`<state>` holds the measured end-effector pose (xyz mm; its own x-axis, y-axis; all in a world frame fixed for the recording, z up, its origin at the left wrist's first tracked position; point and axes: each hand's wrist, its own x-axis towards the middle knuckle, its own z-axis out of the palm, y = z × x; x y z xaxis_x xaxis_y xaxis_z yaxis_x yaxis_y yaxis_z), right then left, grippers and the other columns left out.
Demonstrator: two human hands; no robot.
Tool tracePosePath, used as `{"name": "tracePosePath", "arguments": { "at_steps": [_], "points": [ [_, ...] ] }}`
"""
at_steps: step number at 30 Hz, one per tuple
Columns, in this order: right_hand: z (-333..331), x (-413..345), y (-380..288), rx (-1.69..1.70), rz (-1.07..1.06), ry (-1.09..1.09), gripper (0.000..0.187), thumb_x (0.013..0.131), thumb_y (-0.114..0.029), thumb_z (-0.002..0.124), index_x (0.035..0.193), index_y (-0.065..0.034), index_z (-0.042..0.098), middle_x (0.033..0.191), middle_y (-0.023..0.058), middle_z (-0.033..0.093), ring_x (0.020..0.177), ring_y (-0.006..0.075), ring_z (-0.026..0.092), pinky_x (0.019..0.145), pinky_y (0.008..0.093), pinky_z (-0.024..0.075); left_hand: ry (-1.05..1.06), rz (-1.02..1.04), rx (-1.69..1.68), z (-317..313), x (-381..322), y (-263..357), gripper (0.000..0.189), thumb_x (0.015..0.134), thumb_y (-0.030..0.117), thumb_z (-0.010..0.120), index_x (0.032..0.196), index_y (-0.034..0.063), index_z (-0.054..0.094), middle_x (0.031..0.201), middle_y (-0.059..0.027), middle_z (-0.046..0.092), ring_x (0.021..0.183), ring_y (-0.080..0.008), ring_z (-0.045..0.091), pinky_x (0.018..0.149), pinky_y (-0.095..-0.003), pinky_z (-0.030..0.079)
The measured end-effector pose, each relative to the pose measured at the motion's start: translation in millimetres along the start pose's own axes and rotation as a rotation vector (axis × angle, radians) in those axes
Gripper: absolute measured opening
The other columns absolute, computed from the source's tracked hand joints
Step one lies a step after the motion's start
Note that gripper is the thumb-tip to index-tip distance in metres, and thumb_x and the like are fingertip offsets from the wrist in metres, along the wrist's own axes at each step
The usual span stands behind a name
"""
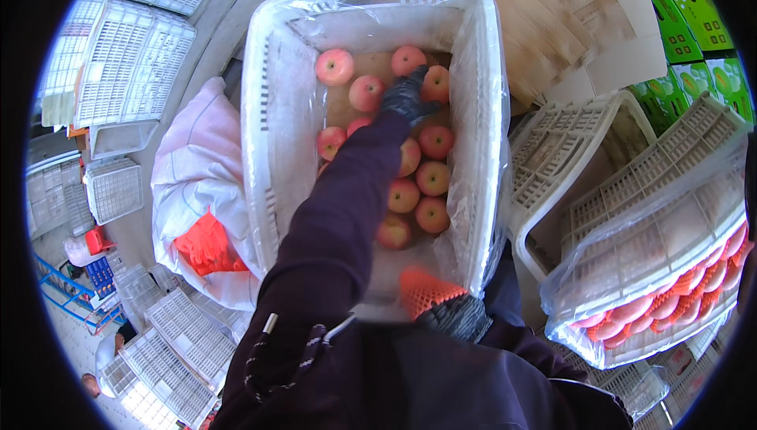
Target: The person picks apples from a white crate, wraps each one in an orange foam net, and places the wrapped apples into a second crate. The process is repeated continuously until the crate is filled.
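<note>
Inside a white plastic crate (254,134) with a clear liner, red-yellow apples lie spaced out on a brown base. My left hand (408,96), in a dark grey glove, reaches among them. Its fingers and thumb are spread around an apple (436,83) near the far right corner; whether they grip it cannot be seen. Another apple (408,61) lies just beyond the fingertips. At the near right edge of the crate, my gloved right hand (455,317) holds an orange foam net sleeve (426,294); its contents are hidden. My left forearm covers some apples.
A white woven sack (201,176) with orange-red foam nets (207,247) stands left. Tilted crates (550,158) and a lined crate of netted apples (656,312) are right. Flattened cardboard (532,22) and green boxes (680,10) lie beyond. A person (109,356) is at lower left.
</note>
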<state>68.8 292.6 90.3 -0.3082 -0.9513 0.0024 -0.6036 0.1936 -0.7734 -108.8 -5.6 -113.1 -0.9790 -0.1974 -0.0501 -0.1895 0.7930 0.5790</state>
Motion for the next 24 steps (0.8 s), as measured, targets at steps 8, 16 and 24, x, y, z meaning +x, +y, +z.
{"name": "tracePosePath", "arguments": {
  "at_steps": [8, 16, 24],
  "points": [
    [11.8, -15.6, 11.6, -0.003, -0.007, -0.036, 0.031, 0.084, -0.015, 0.052, 0.111, -0.0026, 0.06, 0.107, 0.0195, 0.064, 0.09, 0.0323, 0.065, 0.075, 0.042, 0.054, 0.093, -0.433, -0.629, 30.4, 3.3, 31.9, 0.085, 0.069, 0.02, 0.08, 0.141, 0.0121, 0.036, 0.123, -0.0194, 0.054, 0.112, -0.0394, 0.055, 0.091, -0.047, 0.05],
    [1.3, 1.4, -5.7, -0.091, -0.131, 0.147, 0.036, 0.086, -0.012, 0.05, 0.119, 0.0003, 0.057, 0.107, 0.0194, 0.064, 0.093, 0.0348, 0.065, 0.082, 0.0405, 0.0525, -0.283, -0.519, -1.742, -119.2, -124.7, 87.2, 0.066, 0.082, 0.02, 0.068, 0.139, 0.0134, 0.037, 0.136, -0.017, 0.042, 0.126, -0.0412, 0.04, 0.095, -0.062, 0.044],
    [-47.2, -4.3, -62.0, 0.652, 0.23, 0.705, 0.053, 0.078, -0.011, 0.077, 0.125, -0.0004, 0.056, 0.118, 0.0133, 0.063, 0.108, 0.0252, 0.062, 0.094, 0.036, 0.048, -0.121, 0.217, 0.994, -199.7, -235.0, 194.8, 0.058, 0.097, 0.051, 0.041, 0.142, 0.014, 0.037, 0.146, -0.0046, 0.041, 0.135, -0.0259, 0.035, 0.113, -0.0414, 0.025]
  ]
}}
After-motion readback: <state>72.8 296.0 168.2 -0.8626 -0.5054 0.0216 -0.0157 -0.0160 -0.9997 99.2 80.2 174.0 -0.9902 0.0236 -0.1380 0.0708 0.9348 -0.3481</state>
